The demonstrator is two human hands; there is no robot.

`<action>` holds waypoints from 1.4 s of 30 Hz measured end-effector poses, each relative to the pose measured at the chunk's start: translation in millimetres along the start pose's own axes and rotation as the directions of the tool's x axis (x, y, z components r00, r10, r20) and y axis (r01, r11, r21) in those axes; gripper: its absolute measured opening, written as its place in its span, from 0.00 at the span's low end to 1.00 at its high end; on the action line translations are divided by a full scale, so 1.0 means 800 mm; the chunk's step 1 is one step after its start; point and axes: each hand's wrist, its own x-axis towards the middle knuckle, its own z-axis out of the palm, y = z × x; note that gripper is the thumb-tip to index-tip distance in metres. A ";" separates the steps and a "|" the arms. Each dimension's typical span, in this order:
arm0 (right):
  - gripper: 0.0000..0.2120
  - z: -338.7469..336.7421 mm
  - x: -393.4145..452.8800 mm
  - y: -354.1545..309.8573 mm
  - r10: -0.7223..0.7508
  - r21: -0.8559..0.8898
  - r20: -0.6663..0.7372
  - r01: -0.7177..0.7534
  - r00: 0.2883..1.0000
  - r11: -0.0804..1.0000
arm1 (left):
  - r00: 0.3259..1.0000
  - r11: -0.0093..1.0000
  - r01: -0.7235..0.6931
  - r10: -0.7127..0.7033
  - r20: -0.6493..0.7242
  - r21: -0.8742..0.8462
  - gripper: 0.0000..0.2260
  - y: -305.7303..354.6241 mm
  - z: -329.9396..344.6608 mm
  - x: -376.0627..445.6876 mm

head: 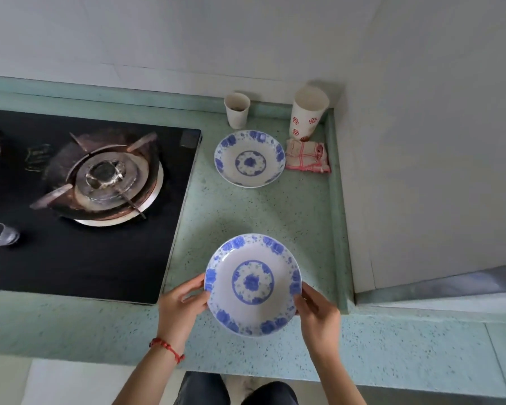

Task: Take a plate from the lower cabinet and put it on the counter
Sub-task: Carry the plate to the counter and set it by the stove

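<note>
A white plate with blue flowers [253, 285] is held level over the front part of the green speckled counter [246, 211]. My left hand [180, 305] grips its left rim and my right hand [319, 314] grips its right rim. Whether the plate touches the counter I cannot tell. A second plate with the same pattern [249, 158] lies on the counter farther back. The lower cabinet is out of view.
A black gas hob with a burner [105, 176] fills the counter's left side. Two paper cups [236, 110] [308, 111] stand at the back by the wall, next to a folded red-checked cloth [306, 156]. A raised green edge [338, 200] bounds the counter on the right.
</note>
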 end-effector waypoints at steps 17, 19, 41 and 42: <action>0.12 0.026 0.039 0.002 0.088 -0.003 -0.020 -0.088 0.996 0.996 | 0.998 0.998 0.054 -0.055 0.020 0.012 0.17 -0.003 0.006 0.050; 0.11 0.030 0.050 -0.002 0.077 -0.002 -0.026 -0.077 0.997 0.997 | 0.998 0.999 0.053 -0.053 0.031 0.012 0.16 0.003 0.009 0.061; 0.18 0.061 0.127 -0.045 -0.011 0.057 -0.052 0.014 0.999 0.998 | 0.996 0.997 -0.016 0.022 0.085 -0.075 0.17 0.043 0.041 0.139; 0.17 0.061 0.127 -0.045 0.001 0.056 -0.045 0.001 0.999 0.998 | 0.997 0.998 -0.020 0.025 0.073 -0.064 0.17 0.043 0.042 0.139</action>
